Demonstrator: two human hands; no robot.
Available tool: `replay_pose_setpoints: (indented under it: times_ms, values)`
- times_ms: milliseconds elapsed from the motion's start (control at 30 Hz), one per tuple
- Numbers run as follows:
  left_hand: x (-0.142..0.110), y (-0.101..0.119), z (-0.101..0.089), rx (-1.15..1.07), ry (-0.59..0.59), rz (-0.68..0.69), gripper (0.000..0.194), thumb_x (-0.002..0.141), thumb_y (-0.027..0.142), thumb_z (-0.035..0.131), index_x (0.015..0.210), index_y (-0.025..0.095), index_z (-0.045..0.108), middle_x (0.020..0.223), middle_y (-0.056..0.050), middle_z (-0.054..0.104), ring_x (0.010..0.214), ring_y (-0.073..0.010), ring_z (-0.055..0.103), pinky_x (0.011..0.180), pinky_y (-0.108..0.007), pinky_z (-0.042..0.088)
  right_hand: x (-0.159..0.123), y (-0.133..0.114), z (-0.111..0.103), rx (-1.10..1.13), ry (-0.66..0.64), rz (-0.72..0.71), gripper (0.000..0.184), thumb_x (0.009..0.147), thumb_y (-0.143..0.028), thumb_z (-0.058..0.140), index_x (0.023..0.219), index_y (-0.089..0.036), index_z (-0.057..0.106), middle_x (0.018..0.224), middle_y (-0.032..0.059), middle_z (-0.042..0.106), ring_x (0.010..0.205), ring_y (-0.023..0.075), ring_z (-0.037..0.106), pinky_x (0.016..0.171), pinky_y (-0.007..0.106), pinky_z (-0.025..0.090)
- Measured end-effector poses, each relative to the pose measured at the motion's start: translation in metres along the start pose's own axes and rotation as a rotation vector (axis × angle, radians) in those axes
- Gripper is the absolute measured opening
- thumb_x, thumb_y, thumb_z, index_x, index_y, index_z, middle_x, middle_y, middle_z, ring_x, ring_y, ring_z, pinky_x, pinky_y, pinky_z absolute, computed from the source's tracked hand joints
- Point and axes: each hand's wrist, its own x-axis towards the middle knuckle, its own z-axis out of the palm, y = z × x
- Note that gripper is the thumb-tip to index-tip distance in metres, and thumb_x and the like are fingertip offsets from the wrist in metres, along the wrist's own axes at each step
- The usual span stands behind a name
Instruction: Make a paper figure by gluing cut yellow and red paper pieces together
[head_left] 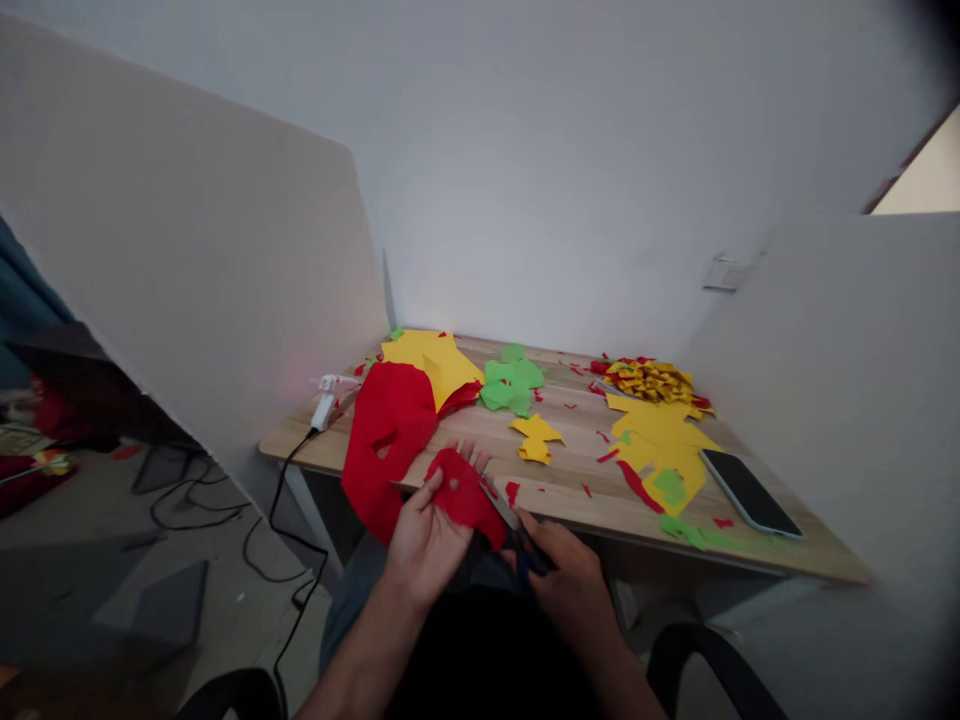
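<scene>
A piece of red felt-like sheet [463, 492] lies across the fingers of my left hand [427, 545], with the thumb pressed on its left edge. Small holes show in this piece. My right hand [570, 575] is closed round the dark handles of a pair of scissors [510, 517]. The scissor blades point up and left, against the right side of the red piece; whether they are parted is hard to make out. Left of my left hand, a larger red sheet [386, 415] with a cut opening hangs over the table's front edge.
On the wooden table [570, 480] lie yellow sheets [660, 440], green pieces [512, 383], small yellow cutouts [536, 438] and red scraps. A white glue gun [324, 405] with a black cable stands at the left edge. A phone [750, 492] lies at the right. Partitions flank both sides.
</scene>
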Motion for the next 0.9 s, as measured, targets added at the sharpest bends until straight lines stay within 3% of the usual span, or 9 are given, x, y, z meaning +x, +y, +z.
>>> replay_pose_setpoints:
  times_ms: [167, 367, 533, 633, 733, 900]
  values:
    - [0.008, -0.011, 0.003, -0.012, 0.03, -0.034, 0.048, 0.103, 0.021, 0.023, 0.148, 0.027, 0.039, 0.141, -0.006, 0.055, 0.136, -0.0196, 0.045, 0.121, -0.042, 0.021, -0.009, 0.003, -0.006, 0.108, 0.016, 0.11, 0.032, 0.086, -0.031, 0.062, 0.115, -0.025, 0.072, 0.089, 0.0062, 0.076, 0.08, 0.0222, 0.07, 0.075, 0.031, 0.055]
    - [0.023, -0.024, 0.002, -0.072, -0.098, -0.13, 0.047, 0.104, 0.027, 0.021, 0.148, 0.029, 0.038, 0.143, -0.006, 0.053, 0.137, -0.0209, 0.043, 0.122, -0.048, 0.014, -0.013, -0.001, -0.03, 0.479, 0.207, 0.595, 0.049, 0.071, -0.031, 0.075, 0.118, -0.02, 0.067, 0.098, 0.0073, 0.074, 0.092, 0.0257, 0.07, 0.081, 0.033, 0.055]
    - [0.024, -0.021, 0.007, -0.084, -0.119, -0.154, 0.047, 0.104, 0.028, 0.021, 0.143, 0.03, 0.046, 0.145, -0.001, 0.051, 0.137, -0.0198, 0.043, 0.122, -0.046, 0.015, -0.007, 0.002, -0.041, 0.779, 0.199, 0.572, 0.045, 0.067, -0.031, 0.079, 0.108, -0.02, 0.065, 0.09, 0.0049, 0.071, 0.084, 0.0221, 0.067, 0.076, 0.031, 0.052]
    - [0.022, -0.02, 0.012, -0.044, -0.051, -0.152, 0.045, 0.104, 0.027, 0.025, 0.144, 0.033, 0.045, 0.144, 0.0, 0.053, 0.134, -0.0196, 0.048, 0.121, -0.047, 0.021, -0.005, -0.001, -0.03, 1.015, 0.192, 0.615, 0.047, 0.07, -0.038, 0.08, 0.11, -0.021, 0.062, 0.084, 0.0027, 0.07, 0.078, 0.019, 0.066, 0.07, 0.028, 0.051]
    - [0.021, -0.022, 0.016, 0.009, 0.094, -0.195, 0.046, 0.102, 0.02, 0.031, 0.145, 0.033, 0.043, 0.141, -0.002, 0.056, 0.128, -0.021, 0.055, 0.118, -0.049, 0.028, -0.003, -0.01, -0.017, 1.203, 0.166, 0.664, 0.051, 0.066, -0.038, 0.084, 0.108, -0.022, 0.058, 0.078, -0.0008, 0.068, 0.068, 0.0148, 0.064, 0.065, 0.025, 0.05]
    - [0.024, -0.024, 0.01, 0.022, 0.272, -0.138, 0.049, 0.099, 0.015, 0.036, 0.146, 0.028, 0.042, 0.138, -0.007, 0.059, 0.12, -0.0206, 0.061, 0.114, -0.047, 0.036, 0.0, -0.021, -0.006, 1.208, 0.219, 0.702, 0.05, 0.06, -0.033, 0.087, 0.098, -0.021, 0.056, 0.071, -0.0039, 0.066, 0.053, 0.0083, 0.053, 0.05, 0.019, 0.042]
